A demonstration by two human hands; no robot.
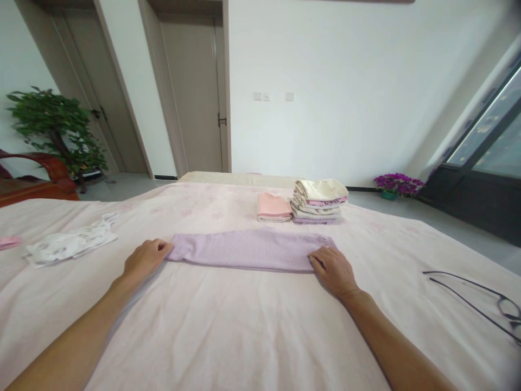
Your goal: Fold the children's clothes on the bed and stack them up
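A lavender ribbed garment [248,250] lies flat on the bed, folded into a long strip from left to right; its exact kind is not clear. At its left end my left hand [148,255] is closed, thumb and fingers pinching the cloth. My right hand [332,270] rests on the right end, fingers curled onto the fabric near the front corner. Just behind the garment sit a folded peach cloth [274,207] and, touching it on the right, a stack of folded clothes [319,202] in cream, pink, grey and lavender.
A pale pink sheet [228,326] covers the bed. To the left lie a crumpled white patterned garment [73,241] and a bit of pink cloth [8,243]. Dark-framed glasses [468,282] rest on the right. Beyond are a wooden chair [44,174], potted plants and closed doors.
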